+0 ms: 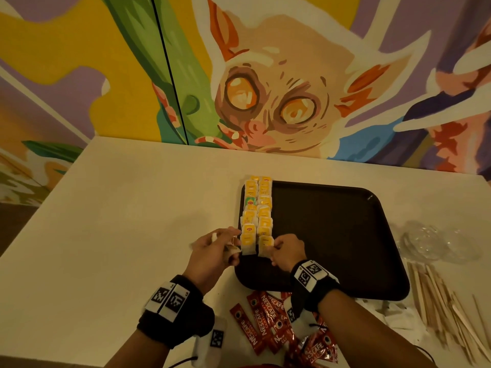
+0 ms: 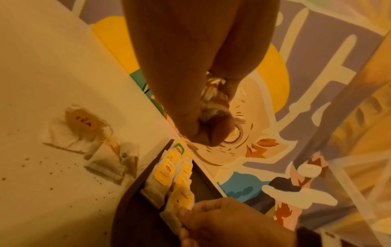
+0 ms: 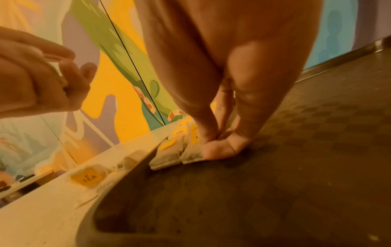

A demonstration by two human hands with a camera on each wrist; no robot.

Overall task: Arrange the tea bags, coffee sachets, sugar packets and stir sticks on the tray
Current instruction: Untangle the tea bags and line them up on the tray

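Note:
A dark tray (image 1: 332,235) lies on the white table. Two columns of tea bags (image 1: 257,208) with yellow tags run along its left side. My right hand (image 1: 273,247) pinches the nearest tea bag (image 1: 265,245) of the right column against the tray; the right wrist view shows thumb and fingers of that hand (image 3: 213,143) on the bag (image 3: 192,156). My left hand (image 1: 233,247) hovers just left of the columns and grips a bunch of tea bags (image 2: 211,103) in its curled fingers (image 2: 198,133). Loose tea bags (image 2: 84,130) lie on the table beside the tray (image 2: 131,208).
Red coffee sachets (image 1: 265,317) are heaped at the table's near edge under my right wrist. Wooden stir sticks (image 1: 438,301) spread out right of the tray. Clear plastic pieces (image 1: 430,240) sit behind them. A painted wall stands behind the table.

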